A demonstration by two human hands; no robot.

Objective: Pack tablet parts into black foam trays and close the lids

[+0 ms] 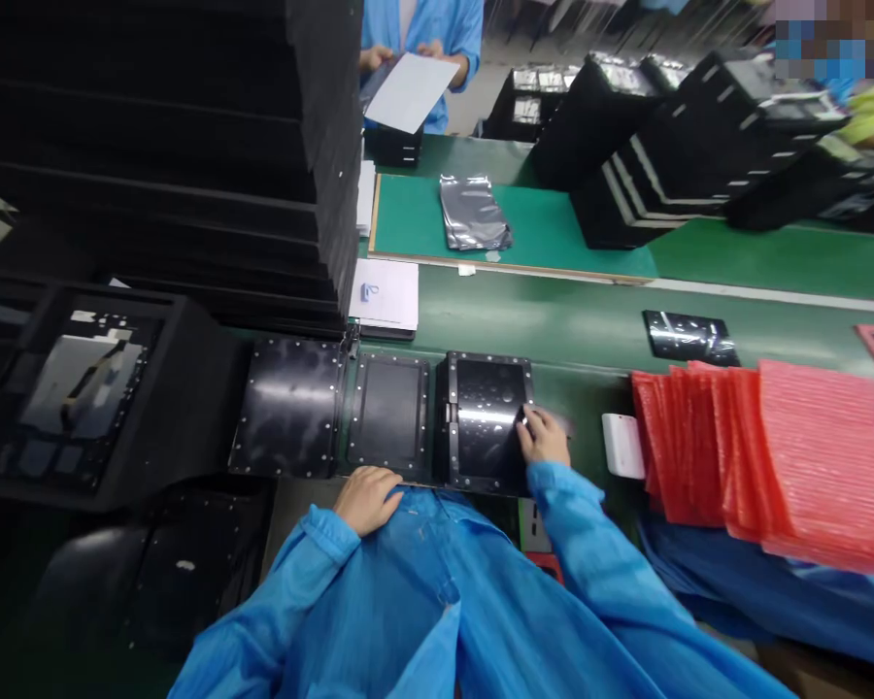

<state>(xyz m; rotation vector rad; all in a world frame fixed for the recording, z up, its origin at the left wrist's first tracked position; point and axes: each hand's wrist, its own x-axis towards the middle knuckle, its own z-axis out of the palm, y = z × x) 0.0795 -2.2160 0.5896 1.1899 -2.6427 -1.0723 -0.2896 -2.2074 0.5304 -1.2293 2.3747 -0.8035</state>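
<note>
My left hand (pixel 368 500) lies flat with fingers stretched out at the front edge of the bench. It is by the lower edge of a flat black plate (pixel 389 413) with a raised studded frame. At the right side of a black studded fixture (pixel 452 471) is my right hand (pixel 546 439), its fingers curled together. A glossy dark panel (pixel 489 413), dotted with bubble-like spots, lies in that fixture. Something small and bright shows at the fingertips, but I cannot make out what it is. Left of the plate sits another glossy black studded plate (pixel 287 408).
Tall black trays (pixel 262 175) are stacked at left, beside a tilted tray (pixel 87 398). Red bubble-wrap pouches (pixel 757 456) and a white box (pixel 623 445) stand at right. Behind are silvery bags (pixel 473 212), black tray stacks (pixel 699 136) and a co-worker (pixel 422 39) holding a white sheet.
</note>
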